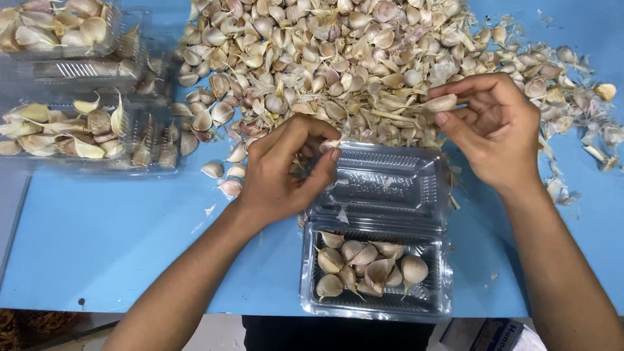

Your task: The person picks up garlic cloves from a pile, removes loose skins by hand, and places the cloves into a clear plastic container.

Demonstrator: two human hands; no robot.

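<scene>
left hand (286,170): pinching small clove (329,144) above open lid (383,179)
right hand (494,127): gripping garlic clove (441,103) over pile (325,58)
tray (377,300): part full, near surface (97,234) edge
risk: loose pinch, clove may drop outside tray

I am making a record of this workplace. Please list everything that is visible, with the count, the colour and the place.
garlic pile: one, many loose cloves, beige and purplish, top centre of the table
open clamshell box: one, clear plastic, near edge, about ten cloves in its lower half
filled boxes: a few, clear, stacked at the left, exact count unclear
table: one, blue
garlic skins: many, pale, scattered at the right
left hand: pinching a clove
right hand: holding a clove in the fingertips
</scene>
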